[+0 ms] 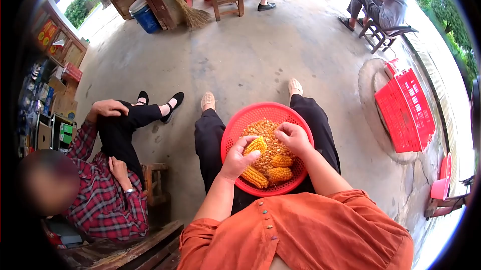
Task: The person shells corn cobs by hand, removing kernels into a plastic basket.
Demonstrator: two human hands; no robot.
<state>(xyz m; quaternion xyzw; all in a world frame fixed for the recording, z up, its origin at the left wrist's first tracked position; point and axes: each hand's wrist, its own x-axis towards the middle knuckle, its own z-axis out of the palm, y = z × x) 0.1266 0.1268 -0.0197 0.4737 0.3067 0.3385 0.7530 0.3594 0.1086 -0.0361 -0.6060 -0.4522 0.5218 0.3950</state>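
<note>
The person is sitting with a red mesh basket resting across the lap, and both hands are working above it. The left hand is holding a yellow corn cob over the left part of the basket, its grip pinching the cob between thumb and fingers. The right hand is hovering over the basket's right side, just beside that cob; its fingers are curling inward, but I cannot tell whether this grip is pressing together or pinching a kernel (the fingertips are hiding whatever is between them).

Beneath the hands, loose kernels are covering much of the basket's bottom. Three more cobs are lying on the near side: a long cob toward the left, and two shorter ones, a lower cob and an upper cob, toward the right.

On the left, a person in a plaid shirt is sitting close by, one hand resting near a knee. A red crate is standing on the concrete floor to the right, and farther off, a person in grey is sitting on a chair.
</note>
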